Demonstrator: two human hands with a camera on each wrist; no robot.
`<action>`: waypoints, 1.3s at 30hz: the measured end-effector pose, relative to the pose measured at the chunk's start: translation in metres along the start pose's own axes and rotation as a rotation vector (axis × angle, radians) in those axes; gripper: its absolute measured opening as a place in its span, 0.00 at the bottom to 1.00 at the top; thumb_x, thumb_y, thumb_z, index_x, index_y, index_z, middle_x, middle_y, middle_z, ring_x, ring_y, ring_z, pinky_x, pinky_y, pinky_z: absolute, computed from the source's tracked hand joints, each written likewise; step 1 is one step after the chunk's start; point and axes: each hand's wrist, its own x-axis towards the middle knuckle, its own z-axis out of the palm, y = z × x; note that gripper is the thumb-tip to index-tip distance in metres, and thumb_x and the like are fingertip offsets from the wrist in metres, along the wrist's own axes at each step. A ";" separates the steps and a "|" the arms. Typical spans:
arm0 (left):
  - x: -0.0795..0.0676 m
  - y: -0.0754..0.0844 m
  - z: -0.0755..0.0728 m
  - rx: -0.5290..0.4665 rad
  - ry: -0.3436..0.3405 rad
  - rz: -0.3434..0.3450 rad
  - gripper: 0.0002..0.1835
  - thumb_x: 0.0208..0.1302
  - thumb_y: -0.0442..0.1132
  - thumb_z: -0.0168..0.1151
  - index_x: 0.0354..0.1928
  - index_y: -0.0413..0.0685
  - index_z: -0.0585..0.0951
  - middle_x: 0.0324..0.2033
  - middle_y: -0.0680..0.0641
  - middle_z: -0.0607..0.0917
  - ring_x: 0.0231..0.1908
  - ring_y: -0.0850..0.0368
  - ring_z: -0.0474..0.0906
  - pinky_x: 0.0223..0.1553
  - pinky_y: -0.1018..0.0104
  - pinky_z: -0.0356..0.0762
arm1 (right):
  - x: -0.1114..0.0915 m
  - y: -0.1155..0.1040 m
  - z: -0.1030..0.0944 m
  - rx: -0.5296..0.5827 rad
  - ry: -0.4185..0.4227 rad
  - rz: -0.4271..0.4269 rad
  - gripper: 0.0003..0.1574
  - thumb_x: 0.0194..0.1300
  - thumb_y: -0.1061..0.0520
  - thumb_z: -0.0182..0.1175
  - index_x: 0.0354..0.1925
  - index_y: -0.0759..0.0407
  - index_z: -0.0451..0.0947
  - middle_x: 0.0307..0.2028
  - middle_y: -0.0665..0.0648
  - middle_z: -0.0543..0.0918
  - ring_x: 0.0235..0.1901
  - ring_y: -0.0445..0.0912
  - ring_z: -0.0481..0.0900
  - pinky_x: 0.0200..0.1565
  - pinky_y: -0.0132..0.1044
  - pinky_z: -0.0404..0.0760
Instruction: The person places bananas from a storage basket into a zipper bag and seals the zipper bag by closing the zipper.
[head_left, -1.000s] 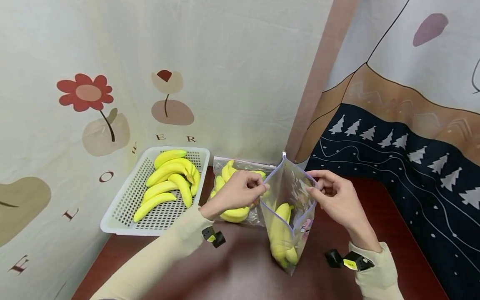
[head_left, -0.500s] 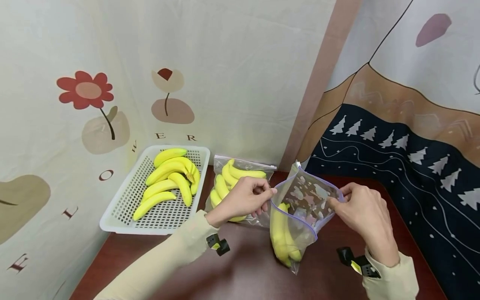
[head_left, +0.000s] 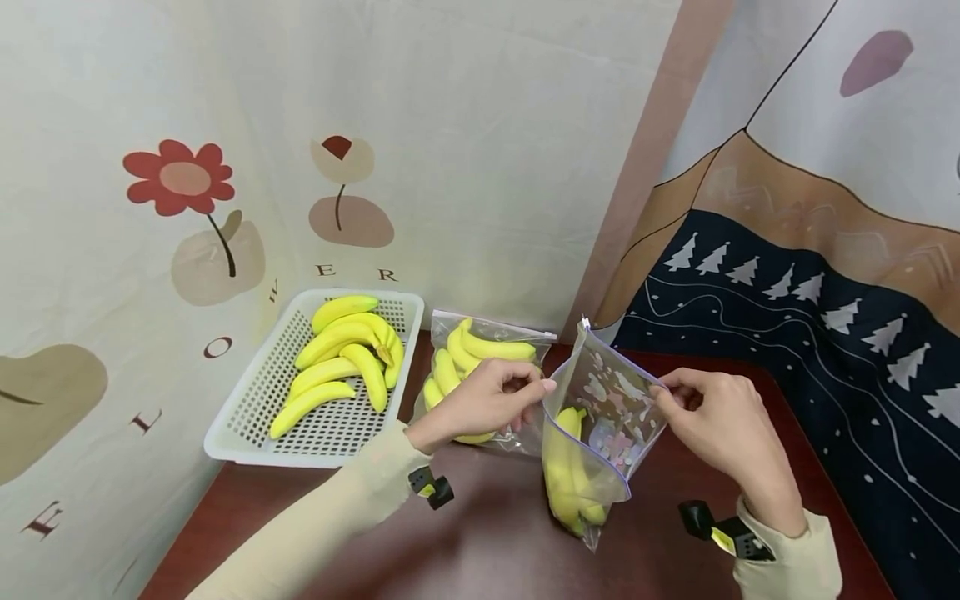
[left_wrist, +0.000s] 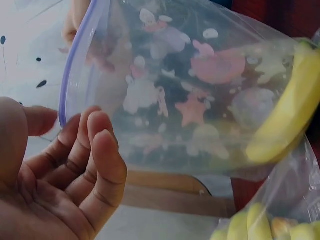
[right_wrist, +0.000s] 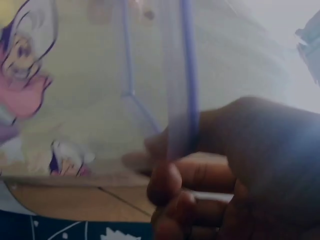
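Note:
A clear zip bag (head_left: 611, 383) with a purple zip rim and cartoon prints stands upright on the table, its mouth spread apart. Yellow bananas (head_left: 567, 477) show through its lower part; a banana (left_wrist: 290, 112) also appears through the plastic in the left wrist view. My left hand (head_left: 491, 396) pinches the left side of the rim between thumb and fingers. On the opposite side, my right hand (head_left: 723, 421) pinches the rim; the right wrist view shows its thumb and fingers (right_wrist: 165, 182) at the purple strip, somewhat blurred.
Behind my left hand lies another clear zip bag (head_left: 447, 322) with several bananas (head_left: 498, 348). A white perforated basket (head_left: 219, 446) holding several bananas (head_left: 333, 342) stands at the left. Printed curtains (head_left: 487, 167) hang behind the brown table (head_left: 480, 550).
Both hands have shifted right with the bag, the right hand farther and lower. The mouth widened, then narrowed slightly. The basket and the other bag stayed put.

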 end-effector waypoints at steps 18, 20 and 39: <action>-0.015 -0.066 -0.079 0.318 0.207 -0.090 0.11 0.76 0.46 0.59 0.43 0.49 0.85 0.35 0.47 0.88 0.38 0.53 0.85 0.39 0.61 0.85 | -0.003 0.023 0.002 0.046 0.039 -0.086 0.03 0.65 0.58 0.66 0.34 0.53 0.87 0.20 0.48 0.75 0.21 0.38 0.68 0.23 0.32 0.64; -0.018 -0.073 -0.091 0.381 0.217 -0.105 0.11 0.75 0.46 0.59 0.45 0.49 0.85 0.38 0.49 0.89 0.41 0.54 0.85 0.44 0.59 0.84 | -0.003 0.024 0.002 0.048 0.038 -0.086 0.03 0.65 0.59 0.67 0.35 0.53 0.87 0.21 0.48 0.75 0.22 0.38 0.68 0.23 0.31 0.64; -0.067 -0.137 -0.183 0.704 0.118 -0.294 0.17 0.75 0.44 0.59 0.52 0.37 0.82 0.47 0.37 0.87 0.48 0.40 0.83 0.50 0.43 0.82 | -0.006 0.027 0.006 0.069 0.061 -0.104 0.02 0.64 0.58 0.69 0.35 0.53 0.88 0.26 0.48 0.78 0.24 0.39 0.70 0.25 0.31 0.68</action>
